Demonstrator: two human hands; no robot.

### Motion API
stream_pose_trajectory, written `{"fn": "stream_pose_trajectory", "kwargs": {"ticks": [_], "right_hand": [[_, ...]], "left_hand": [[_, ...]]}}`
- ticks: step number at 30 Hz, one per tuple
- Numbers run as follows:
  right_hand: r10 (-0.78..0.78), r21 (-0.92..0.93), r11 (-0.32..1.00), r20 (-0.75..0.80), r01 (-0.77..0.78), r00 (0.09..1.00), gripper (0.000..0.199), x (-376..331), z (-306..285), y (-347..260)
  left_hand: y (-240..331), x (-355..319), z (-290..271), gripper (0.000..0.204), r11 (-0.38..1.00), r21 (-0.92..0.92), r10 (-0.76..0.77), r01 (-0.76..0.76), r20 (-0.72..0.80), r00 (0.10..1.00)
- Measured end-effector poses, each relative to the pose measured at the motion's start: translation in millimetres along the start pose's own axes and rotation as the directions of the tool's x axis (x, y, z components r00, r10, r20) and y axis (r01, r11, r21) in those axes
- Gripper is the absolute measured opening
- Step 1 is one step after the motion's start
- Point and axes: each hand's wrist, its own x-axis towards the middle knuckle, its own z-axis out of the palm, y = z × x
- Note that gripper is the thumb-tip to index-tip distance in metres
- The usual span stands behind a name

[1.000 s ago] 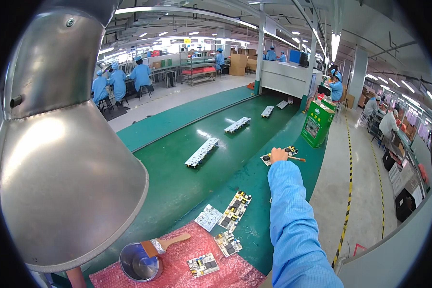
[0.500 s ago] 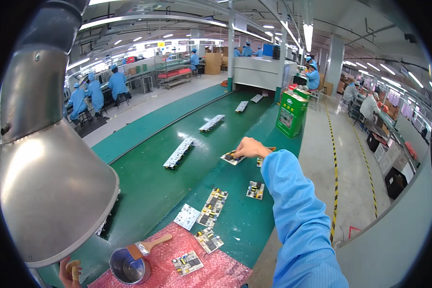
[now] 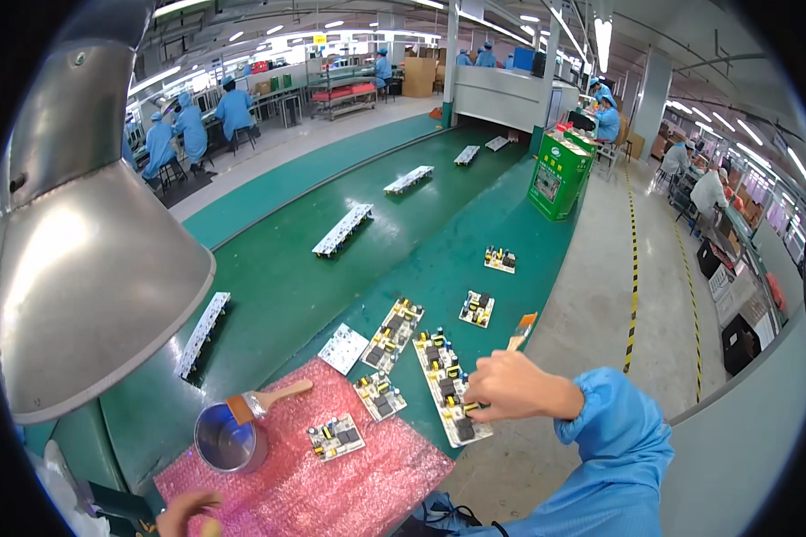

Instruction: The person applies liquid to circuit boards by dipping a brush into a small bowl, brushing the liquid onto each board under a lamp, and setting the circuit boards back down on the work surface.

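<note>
My right hand (image 3: 510, 385) is closed on the edge of a long circuit board (image 3: 441, 380) full of components. A small brush (image 3: 523, 331) with an orange end sticks up beyond the same hand, its handle hidden by the fingers. My left hand (image 3: 186, 512) shows only partly at the lower edge, its fingers apart, with a pale yellow covering on one fingertip. Nearest to it stands a metal pot (image 3: 230, 438), with a wide, wooden-handled brush (image 3: 267, 400) lying across its rim. Beside the pot, a small circuit board (image 3: 336, 437) lies on pink bubble wrap (image 3: 304, 492).
More boards lie nearby: a component-side board (image 3: 392, 335), a white-faced board (image 3: 343, 348) and a small board (image 3: 477, 309). White board strips (image 3: 342, 230) sit along the green conveyor (image 3: 278, 277). A metal hood (image 3: 98, 295) hangs at left; a green can (image 3: 560, 174) stands far right.
My right hand has come back toward me and is now at the long board. The small board it was touching lies released on the green surface. My left hand has moved right, below the pot.
</note>
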Motion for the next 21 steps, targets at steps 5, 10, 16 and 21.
{"fn": "stream_pose_trajectory", "kwargs": {"ticks": [5, 10, 16, 21], "right_hand": [[0.057, -0.019, 0.998, 0.033, -0.056, 0.998, 0.016, -27, 46, -5], [0.200, 0.128, 0.972, -0.009, -0.197, 0.980, 0.015, -51, 37, -7], [0.401, 0.254, 0.900, -0.169, -0.354, 0.900, 0.022, -92, 19, -5], [0.517, 0.299, 0.835, -0.141, -0.461, 0.844, 0.024, -120, 21, -3]], "left_hand": [[52, 31, 89, 0.042, 0.926, -0.024, 0.360, -0.376, 0.350, 0.865], [29, 92, 201, 0.074, 0.783, -0.060, 0.527, -0.619, 0.593, 0.609], [15, 137, 280, 0.087, 0.654, 0.023, 0.556, -0.756, 0.664, 0.500], [17, 128, 295, 0.095, 0.505, 0.102, 0.562, -0.857, 0.715, 0.416]]}}
